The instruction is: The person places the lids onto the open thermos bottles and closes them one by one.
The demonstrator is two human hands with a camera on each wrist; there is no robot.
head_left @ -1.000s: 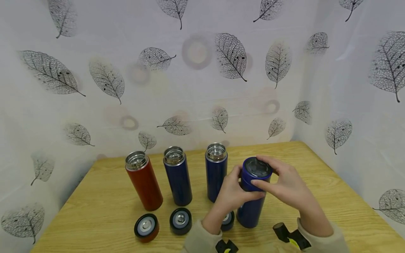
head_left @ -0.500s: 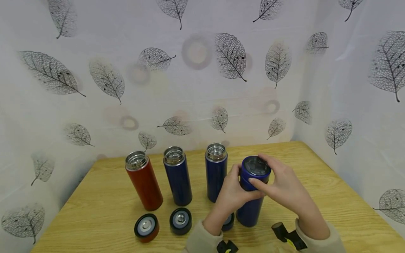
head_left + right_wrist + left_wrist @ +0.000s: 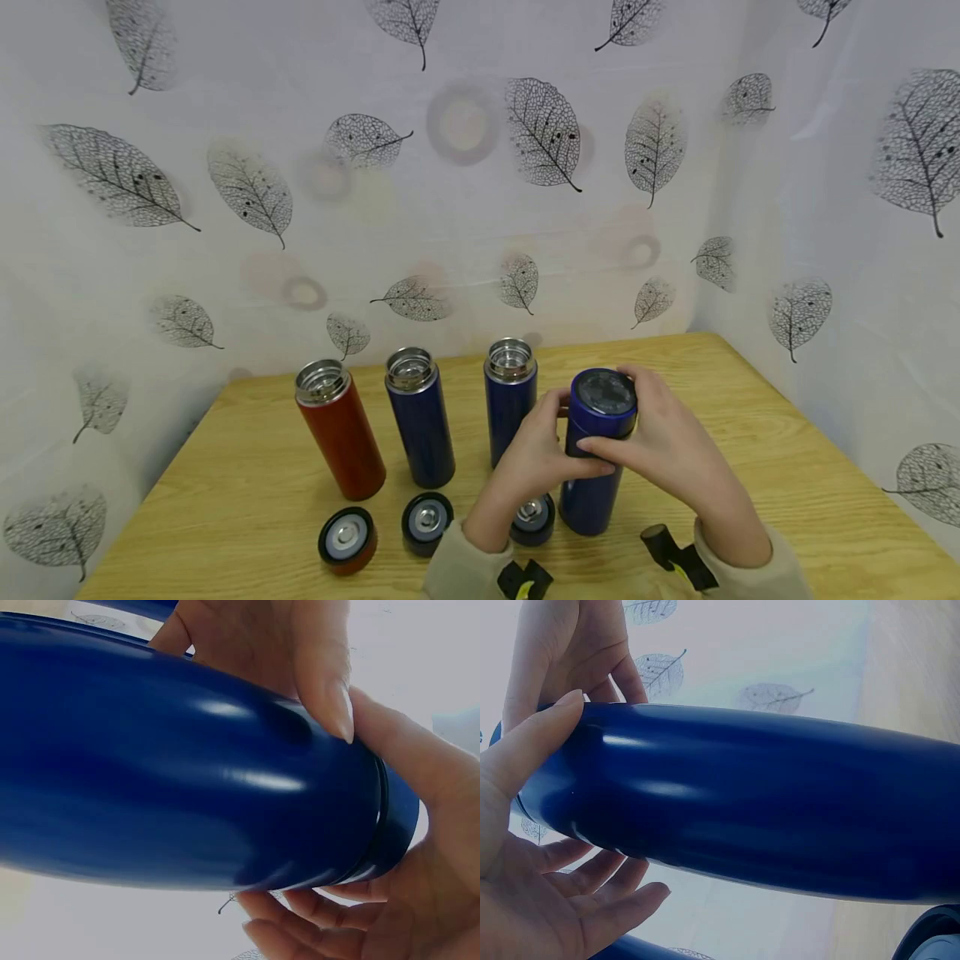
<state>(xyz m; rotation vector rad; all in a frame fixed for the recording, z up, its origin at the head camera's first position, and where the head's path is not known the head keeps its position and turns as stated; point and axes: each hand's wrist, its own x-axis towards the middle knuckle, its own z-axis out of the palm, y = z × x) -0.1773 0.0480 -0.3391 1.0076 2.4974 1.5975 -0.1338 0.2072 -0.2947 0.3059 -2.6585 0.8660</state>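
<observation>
In the head view a dark blue thermos bottle (image 3: 588,504) stands upright on the table at right, its dark-topped lid (image 3: 604,392) on its mouth. My left hand (image 3: 528,454) holds the upper body, thumb across the near side. From the other side my right hand (image 3: 671,450) grips the top around the lid seam. Both wrist views show the blue bottle (image 3: 780,802) large, with thumb and fingers on opposite sides of it. The lid seam and lid edge (image 3: 397,825) lie against my right hand in the right wrist view.
An uncapped red bottle (image 3: 345,442) and two uncapped blue bottles, one left (image 3: 422,429) and one right (image 3: 508,425), stand upright. Before them lie upturned lids: a red-sided lid (image 3: 347,540), a dark lid (image 3: 428,523) and another dark lid (image 3: 532,521). A leaf-print curtain (image 3: 450,208) backs the wooden table (image 3: 225,483).
Both hands and the bottle have shifted slightly left. My right thumb sits lower on the bottle, and more of the lid beside my left wrist shows.
</observation>
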